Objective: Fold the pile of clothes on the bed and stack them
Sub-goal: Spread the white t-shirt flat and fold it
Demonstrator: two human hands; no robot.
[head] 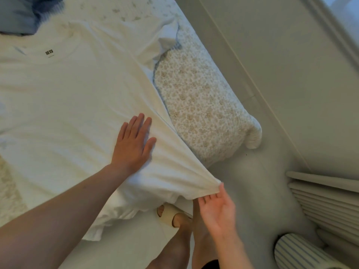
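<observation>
A white T-shirt (68, 98) lies spread out, neck label up, on the bed (204, 113), and its hem hangs over the bed's near edge. My left hand (134, 142) presses flat on the shirt's lower right part with straight fingers. Off the bed's edge, my right hand (217, 208) is palm up and pinches the shirt's hem corner between thumb and fingertips. The cloth is drawn taut into folds toward that pinch.
A blue garment (17, 14) lies at the bed's far left corner. The floral bed cover ends at a rounded corner on the right. My slippered foot (171, 214) stands on the pale floor. A ribbed white unit (326, 202) and a striped cylinder (295, 251) sit at lower right.
</observation>
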